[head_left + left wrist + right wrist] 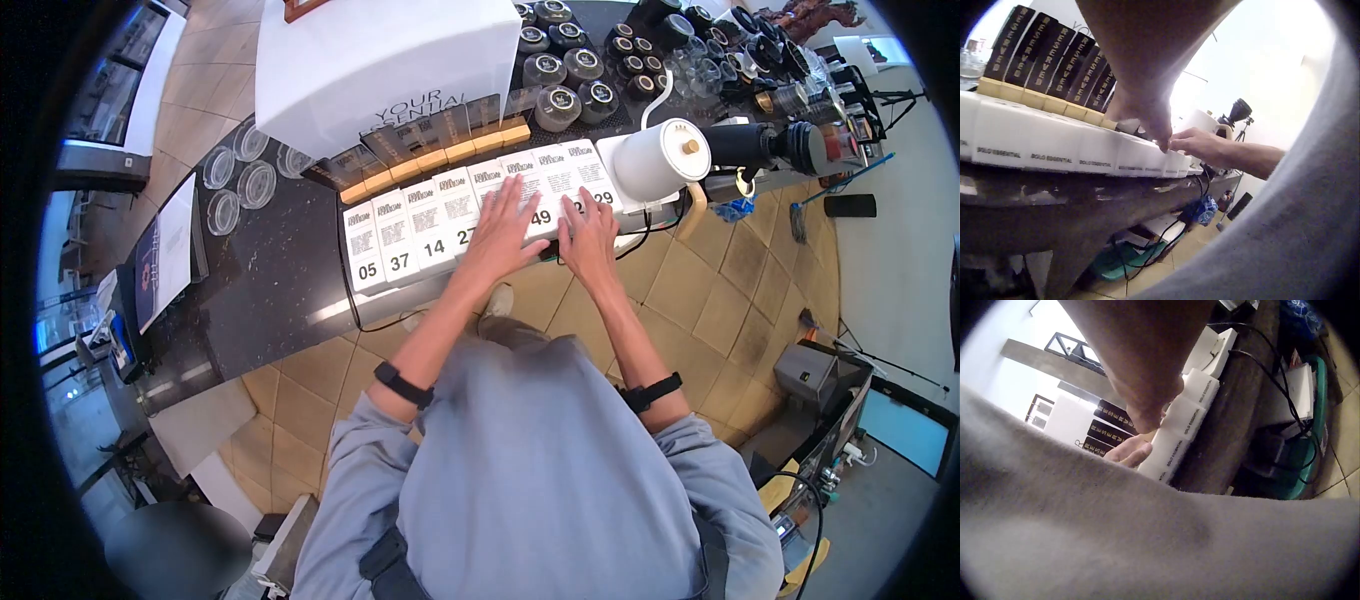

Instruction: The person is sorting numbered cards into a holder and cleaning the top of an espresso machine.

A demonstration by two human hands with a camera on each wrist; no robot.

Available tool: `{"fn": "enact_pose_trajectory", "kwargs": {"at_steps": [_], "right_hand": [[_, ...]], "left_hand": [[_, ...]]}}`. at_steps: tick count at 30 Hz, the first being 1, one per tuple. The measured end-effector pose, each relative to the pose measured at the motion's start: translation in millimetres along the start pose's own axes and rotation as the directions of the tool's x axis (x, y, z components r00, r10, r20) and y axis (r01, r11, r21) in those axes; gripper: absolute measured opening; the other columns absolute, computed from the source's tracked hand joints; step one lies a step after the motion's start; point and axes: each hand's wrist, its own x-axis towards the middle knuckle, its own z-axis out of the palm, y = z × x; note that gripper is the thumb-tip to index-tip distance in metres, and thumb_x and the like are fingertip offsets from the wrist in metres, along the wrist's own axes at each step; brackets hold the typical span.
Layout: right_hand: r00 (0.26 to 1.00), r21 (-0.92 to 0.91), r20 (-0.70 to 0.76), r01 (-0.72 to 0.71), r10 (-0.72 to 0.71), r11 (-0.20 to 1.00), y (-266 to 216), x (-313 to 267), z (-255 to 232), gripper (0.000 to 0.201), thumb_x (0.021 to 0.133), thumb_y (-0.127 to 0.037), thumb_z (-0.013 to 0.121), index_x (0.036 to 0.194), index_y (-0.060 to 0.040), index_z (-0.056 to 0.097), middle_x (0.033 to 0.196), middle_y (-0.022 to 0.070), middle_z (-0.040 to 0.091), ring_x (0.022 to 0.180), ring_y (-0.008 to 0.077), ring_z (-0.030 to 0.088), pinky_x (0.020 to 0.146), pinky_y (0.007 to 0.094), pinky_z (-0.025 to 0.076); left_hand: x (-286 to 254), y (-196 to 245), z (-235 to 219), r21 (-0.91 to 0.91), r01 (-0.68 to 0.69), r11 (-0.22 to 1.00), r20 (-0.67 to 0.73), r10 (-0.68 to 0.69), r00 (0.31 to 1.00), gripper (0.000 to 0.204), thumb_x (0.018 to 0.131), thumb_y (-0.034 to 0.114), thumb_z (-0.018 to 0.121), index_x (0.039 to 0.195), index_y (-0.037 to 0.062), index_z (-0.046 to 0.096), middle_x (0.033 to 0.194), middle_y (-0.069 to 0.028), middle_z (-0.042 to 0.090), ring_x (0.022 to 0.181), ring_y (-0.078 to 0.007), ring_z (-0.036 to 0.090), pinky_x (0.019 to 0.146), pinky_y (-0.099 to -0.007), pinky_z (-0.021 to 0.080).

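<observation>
Head view: left hand (503, 235) and right hand (588, 238) lay flat, fingers straight, gripping nothing, on the row of white numbered boxes (428, 222) at the bench (270, 290) front edge. Risk, judged: a forward nudge tips boxes off that edge. White kettle (658, 160) crowded the right hand; dark upright packs (440, 140) stood behind; room lay leftward.

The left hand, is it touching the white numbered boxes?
Touching. In the head view the left hand lies flat, fingers spread, on top of the white numbered boxes.
</observation>
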Motion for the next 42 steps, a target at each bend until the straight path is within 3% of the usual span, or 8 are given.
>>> {"fn": "enact_pose_trajectory", "kwargs": {"at_steps": [8, 11, 15, 16, 18, 23, 27, 42], "right_hand": [[0.995, -0.056, -0.004, 0.102, -0.102, 0.993, 6.5, 3.5, 11.4, 0.048, 0.093, -0.03, 0.056, 0.133, -0.0041, 0.055, 0.143, 0.0215, 0.044, 0.131, 0.0376, 0.04, 0.11, 0.0519, 0.026], [0.996, -0.07, -0.016, 0.089, -0.091, 0.994, 6.8, 9.9, 5.9, 0.05, 0.093, -0.033, 0.057, 0.134, -0.0047, 0.054, 0.142, 0.0222, 0.044, 0.132, 0.038, 0.039, 0.109, 0.0535, 0.027], [0.993, -0.016, -0.114, -0.034, 0.032, 0.999, 48.5, 23.6, 20.2, 0.053, 0.092, -0.036, 0.059, 0.135, -0.005, 0.054, 0.143, 0.0247, 0.041, 0.13, 0.0403, 0.04, 0.107, 0.0528, 0.032], [0.991, 0.023, -0.08, -0.105, 0.107, 0.994, 59.4, 23.4, 25.5, 0.054, 0.092, -0.036, 0.059, 0.135, -0.0048, 0.054, 0.143, 0.0259, 0.04, 0.13, 0.041, 0.041, 0.107, 0.0519, 0.033], [0.992, 0.138, -0.101, -0.059, 0.073, 0.989, 67.0, 23.7, 32.2, 0.054, 0.091, -0.036, 0.06, 0.135, -0.0053, 0.054, 0.143, 0.0286, 0.039, 0.128, 0.0433, 0.042, 0.106, 0.0508, 0.034], [0.995, 0.097, -0.083, -0.041, 0.05, 0.994, 59.1, 26.4, 30.8, 0.053, 0.089, -0.037, 0.062, 0.135, -0.0107, 0.055, 0.14, 0.0286, 0.038, 0.129, 0.0448, 0.038, 0.103, 0.0538, 0.036], [0.995, 0.094, -0.05, -0.077, 0.082, 0.993, 57.0, 30.2, 31.0, 0.054, 0.086, -0.038, 0.066, 0.134, -0.0143, 0.056, 0.138, 0.027, 0.038, 0.128, 0.0441, 0.037, 0.101, 0.0568, 0.036], [0.987, 0.172, 0.007, -0.159, 0.16, 0.972, 53.6, 35.8, 29.8, 0.055, 0.084, -0.04, 0.069, 0.133, -0.0203, 0.057, 0.141, 0.0259, 0.035, 0.133, 0.0432, 0.032, 0.102, 0.0592, 0.032]], "left_hand": [[-93.6, -64.5, -52.1, 0.016, 0.297, 0.955, -0.226, -0.286, 0.931, 0.065, 0.091, 0.038, 0.063, 0.145, 0.0077, 0.043, 0.155, -0.0223, 0.026, 0.145, -0.0378, 0.022, 0.117, -0.0472, 0.018], [-137.2, -96.1, -67.8, -0.047, 0.448, 0.893, -0.37, -0.432, 0.822, 0.063, 0.093, 0.032, 0.063, 0.145, 0.0046, 0.04, 0.153, -0.0296, 0.027, 0.143, -0.0409, 0.026, 0.115, -0.0449, 0.023], [-179.9, -126.9, -56.9, -0.253, 0.609, 0.752, -0.356, -0.658, 0.664, 0.071, 0.098, 0.037, 0.056, 0.148, -0.0058, 0.028, 0.152, -0.0301, 0.027, 0.141, -0.0421, 0.029, 0.114, -0.0434, 0.026], [-181.7, -121.4, -57.5, -0.254, 0.617, 0.745, -0.354, -0.665, 0.658, 0.071, 0.098, 0.037, 0.056, 0.148, -0.0058, 0.028, 0.152, -0.0301, 0.027, 0.141, -0.0421, 0.029, 0.114, -0.0434, 0.026], [-176.0, -111.6, -55.0, -0.634, 0.514, 0.578, -0.152, -0.745, 0.65, 0.073, 0.098, 0.033, 0.056, 0.149, -0.0072, 0.023, 0.151, -0.0294, 0.03, 0.14, -0.0378, 0.031, 0.113, -0.0392, 0.028], [-175.5, -125.4, -31.5, -0.472, 0.531, 0.704, -0.291, -0.693, 0.66, 0.072, 0.097, 0.028, 0.057, 0.149, -0.007, 0.021, 0.148, -0.0247, 0.037, 0.134, -0.0308, 0.041, 0.108, -0.0349, 0.035], [-172.4, -117.1, -37.2, -0.662, 0.478, 0.577, -0.254, -0.774, 0.581, 0.066, 0.095, 0.024, 0.061, 0.147, -0.0034, 0.03, 0.14, -0.0205, 0.048, 0.127, -0.0266, 0.048, 0.106, -0.0344, 0.036], [-165.6, -115.3, -38.7, -0.809, 0.355, 0.469, -0.228, -0.806, 0.546, 0.055, 0.094, 0.013, 0.063, 0.14, -0.002, 0.039, 0.131, -0.0145, 0.056, 0.121, -0.0207, 0.053, 0.103, -0.0323, 0.04]]}}
